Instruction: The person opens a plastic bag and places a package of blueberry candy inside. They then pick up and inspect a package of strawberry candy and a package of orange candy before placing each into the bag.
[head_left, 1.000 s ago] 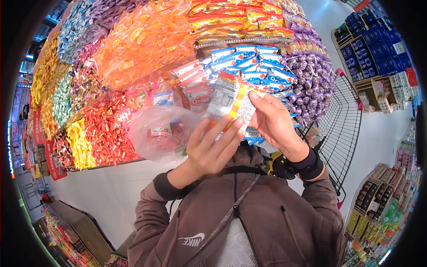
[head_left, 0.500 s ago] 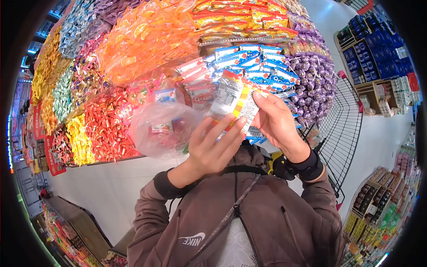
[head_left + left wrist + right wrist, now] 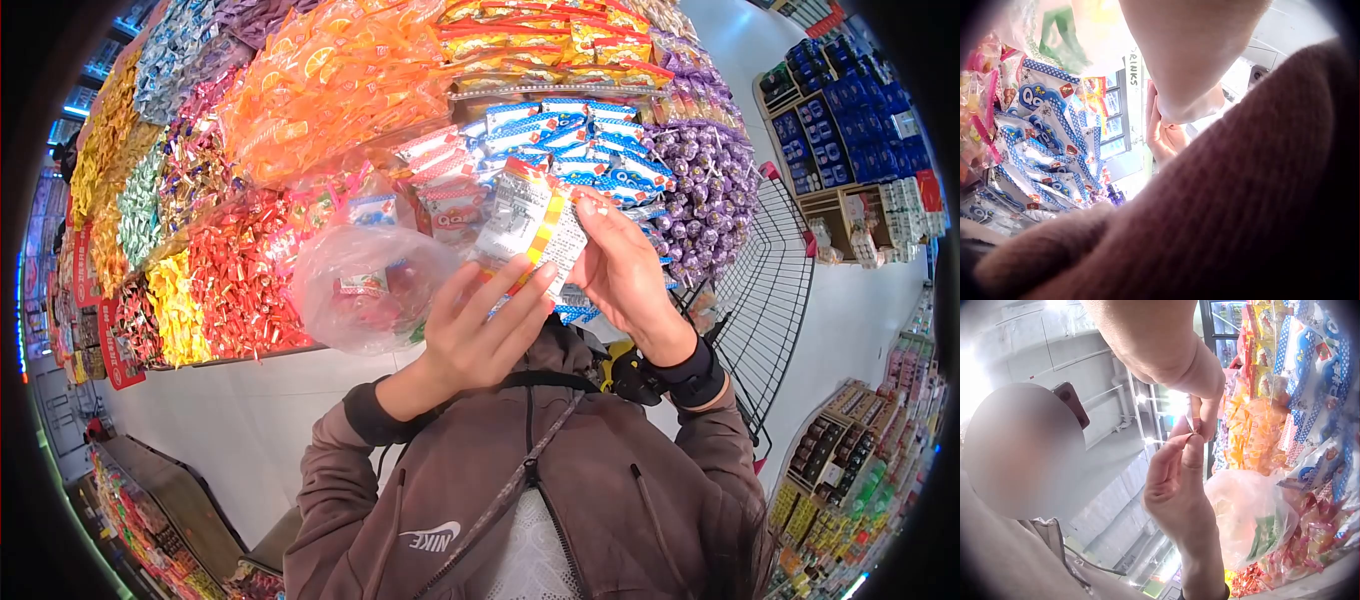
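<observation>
Bright overhead light; head view fisheye-warped, edges black.

Inspection finds the candy display directly before you, extending to your left. A plastic bag sits at its near edge, sweets inside. The packet lies between your left hand and right hand, right of the bag. Behind it lie sachets; lollipops adjoin on their right. The shopping cart stands right of the display, shelving beyond. Another display stands to your left rear.
</observation>
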`<state>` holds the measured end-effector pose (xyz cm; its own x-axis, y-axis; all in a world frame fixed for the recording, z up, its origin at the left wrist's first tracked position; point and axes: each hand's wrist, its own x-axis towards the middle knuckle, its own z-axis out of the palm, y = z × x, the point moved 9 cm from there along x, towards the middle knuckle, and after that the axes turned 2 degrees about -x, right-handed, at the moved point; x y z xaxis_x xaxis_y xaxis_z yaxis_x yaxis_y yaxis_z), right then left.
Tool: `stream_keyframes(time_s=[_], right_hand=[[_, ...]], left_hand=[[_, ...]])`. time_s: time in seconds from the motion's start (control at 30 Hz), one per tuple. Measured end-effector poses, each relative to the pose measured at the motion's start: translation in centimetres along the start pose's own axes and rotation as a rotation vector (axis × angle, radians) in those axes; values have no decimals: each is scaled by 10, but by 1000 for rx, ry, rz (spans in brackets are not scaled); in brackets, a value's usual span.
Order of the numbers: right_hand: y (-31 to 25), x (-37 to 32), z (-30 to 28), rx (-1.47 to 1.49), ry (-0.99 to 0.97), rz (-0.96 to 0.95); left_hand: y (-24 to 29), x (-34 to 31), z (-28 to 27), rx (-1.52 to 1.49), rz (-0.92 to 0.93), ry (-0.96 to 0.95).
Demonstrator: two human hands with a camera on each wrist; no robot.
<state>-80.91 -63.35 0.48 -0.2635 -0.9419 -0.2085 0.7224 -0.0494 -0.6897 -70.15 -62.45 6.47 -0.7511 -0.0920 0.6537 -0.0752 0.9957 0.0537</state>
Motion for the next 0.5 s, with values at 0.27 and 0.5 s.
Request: stream_keyframes(time_s=[0.27,0.5], right_hand=[[0,2,0,14,12,-8],[6,4,-8,-123,-2,-11]], left_hand=[[-2,0,1,-14,-1,-6],[-2,1,1,-19,0,2]])
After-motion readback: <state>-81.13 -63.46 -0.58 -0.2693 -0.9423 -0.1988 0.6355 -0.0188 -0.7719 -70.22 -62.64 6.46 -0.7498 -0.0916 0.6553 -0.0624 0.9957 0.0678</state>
